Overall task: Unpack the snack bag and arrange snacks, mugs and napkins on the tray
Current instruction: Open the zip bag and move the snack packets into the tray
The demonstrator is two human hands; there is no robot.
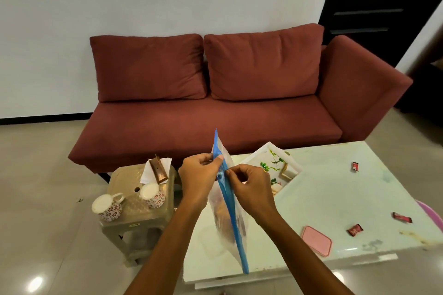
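Hands meet at lower centre of the frame over a clear plastic zip bag with a blue seal strip [230, 213], held upright above the near left edge of the pale glass-topped coffee table [335, 199]. The left hand [199, 179] pinches one lip of the blue strip between thumb and fingers; the right hand [251, 187] pinches the facing lip right beside it, fingertips nearly touching. Gripping opposite lips at one spot looks like the way to peel the seal apart, so the unpacking seems barely begun. Something pale orange shows through the plastic (what snack it is I cannot tell).

Just right of the hands lies the white rectangular tray with a green leaf print [268, 151], angled on the table's far left corner with something already in it, partly hidden by the right hand. It sits close, likely so the bag's contents can go straight in.

At left of centre, a beige plastic stool [143, 220] carries two white mugs with red flower patterns [106, 207], both upright, and behind them white paper napkins in a brown holder [155, 171]. They stand well apart from the tray, not yet moved.

Three small red-wrapped sweets [354, 229] lie scattered on the right side of the table, near a flat pink square lid [316, 240].
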